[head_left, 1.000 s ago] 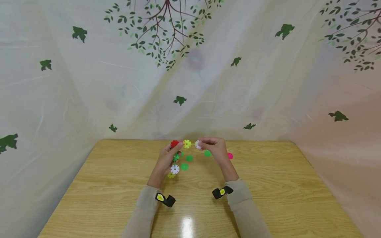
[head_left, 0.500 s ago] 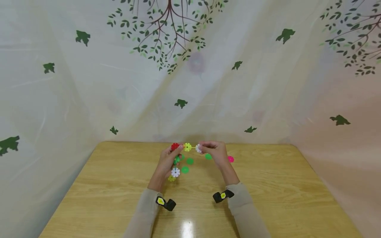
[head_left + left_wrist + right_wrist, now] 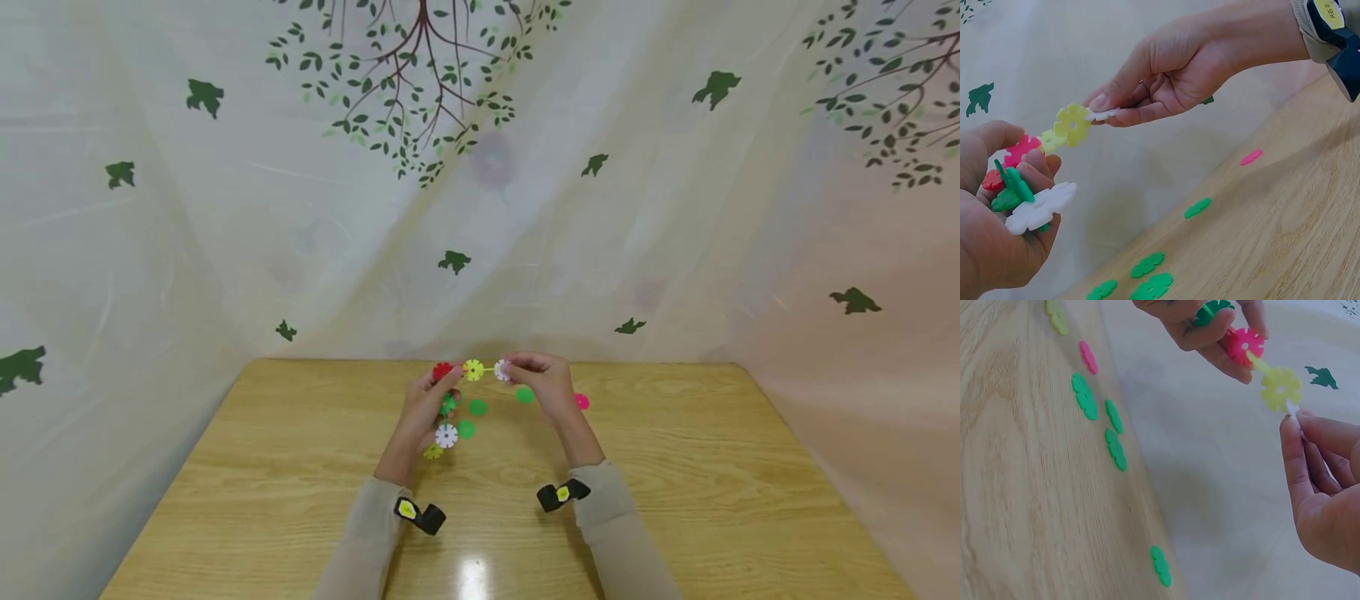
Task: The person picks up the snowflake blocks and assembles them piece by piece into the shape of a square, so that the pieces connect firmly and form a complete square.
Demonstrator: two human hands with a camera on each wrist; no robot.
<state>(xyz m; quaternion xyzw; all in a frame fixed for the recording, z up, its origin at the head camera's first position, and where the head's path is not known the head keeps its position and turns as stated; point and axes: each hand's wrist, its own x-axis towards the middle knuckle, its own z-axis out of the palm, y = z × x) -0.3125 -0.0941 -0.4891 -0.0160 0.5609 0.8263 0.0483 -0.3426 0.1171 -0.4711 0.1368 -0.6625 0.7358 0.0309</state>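
Observation:
Both hands hold one chain of interlocking flower-shaped plastic discs above the table. My left hand (image 3: 416,412) pinches a pink disc (image 3: 1021,150) between thumb and fingers. A red disc (image 3: 992,180), green discs (image 3: 1013,190) and a large white disc (image 3: 1041,208) lie along its palm; fingers partly hide them. Two yellow discs reach toward the right, the outer yellow disc (image 3: 1281,389) facing the right wrist camera. At that end my right hand (image 3: 550,383) pinches a small white disc (image 3: 1102,115), which meets the outer yellow disc. Whether its slot is fully seated I cannot tell.
Loose green discs (image 3: 477,407) lie on the wooden table (image 3: 675,500) beneath the hands. A pink disc (image 3: 582,402) lies right of the right wrist, and a yellow disc (image 3: 432,451) near the left one. A printed cloth (image 3: 360,250) hangs behind the table.
The head view has tilted slightly, moving the scene a little lower in frame. Both hands keep their grips. The large white disc at the left hand has shifted slightly right.

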